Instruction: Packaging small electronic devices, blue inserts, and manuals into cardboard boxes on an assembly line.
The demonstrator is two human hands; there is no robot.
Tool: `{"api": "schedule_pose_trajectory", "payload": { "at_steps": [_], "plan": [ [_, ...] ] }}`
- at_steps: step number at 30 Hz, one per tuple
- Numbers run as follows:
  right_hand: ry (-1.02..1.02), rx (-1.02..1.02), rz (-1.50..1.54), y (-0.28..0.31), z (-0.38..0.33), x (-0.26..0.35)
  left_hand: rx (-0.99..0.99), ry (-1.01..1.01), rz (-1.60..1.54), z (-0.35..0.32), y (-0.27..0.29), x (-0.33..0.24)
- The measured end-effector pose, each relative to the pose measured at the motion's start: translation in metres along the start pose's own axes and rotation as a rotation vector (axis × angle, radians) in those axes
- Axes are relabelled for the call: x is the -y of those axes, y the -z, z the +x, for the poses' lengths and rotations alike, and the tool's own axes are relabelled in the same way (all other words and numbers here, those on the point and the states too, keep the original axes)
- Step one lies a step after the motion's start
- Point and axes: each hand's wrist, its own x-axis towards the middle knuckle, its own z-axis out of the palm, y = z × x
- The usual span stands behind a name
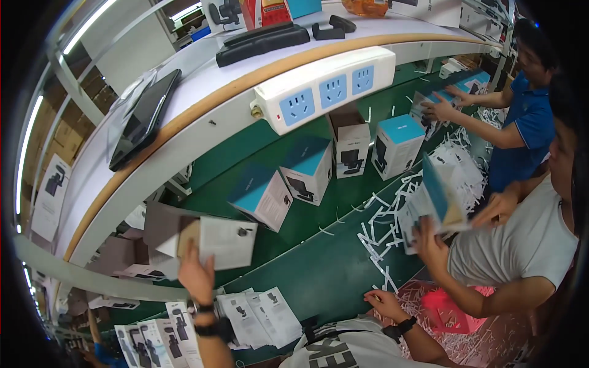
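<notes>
Motion smears the person's left hand (pixel 197 275), so whether it grips or only brushes the white cardboard box with open flaps (pixel 230 242) cannot be told. The white-and-teal cardboard carton (pixel 438 191) before the co-worker in a white top (pixel 512 245) is blurred too. That co-worker's arm (pixel 475 299) partly hides a bright pink plastic bin (pixel 451 319). The upper edge cuts off a translucent orange container (pixel 366 6). Print on the white paper leaflets (pixel 276 316) is too small to read.

Bold letters (pixel 331 354) on shirt (pixel 362 336), fine print (illegible) on leaflets (pixel 274 316), white box (pixel 228 245)
</notes>
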Motion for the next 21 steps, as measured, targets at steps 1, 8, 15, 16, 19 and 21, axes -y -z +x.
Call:
{"api": "schedule_pose_trajectory", "payload": {
  "at_steps": [1,8,15,16,19,21],
  "plan": [
    [-0.001,-0.026,0.025,0.001,-0.003,-0.001,-0.015,-0.068,-0.05,-0.022,0.023,-0.019],
    [0.381,-0.024,-0.027,-0.002,0.012,0.159,0.279,-0.521,-0.398,-0.124,0.026,-0.141],
    [0.314,-0.181,0.039,-0.031,0.061,0.145,0.404,-0.478,-0.923,-0.156,0.062,-0.18],
    [0.313,-0.176,0.042,-0.032,0.06,0.142,0.609,-0.369,-1.113,-0.165,0.074,-0.169],
    [0.27,-0.142,0.157,-0.036,0.05,0.144,0.775,0.142,-0.93,-0.199,0.04,-0.121],
    [0.289,-0.115,0.159,-0.044,0.043,0.15,0.282,0.431,-0.283,-0.247,-0.036,-0.086]
  ]
}}
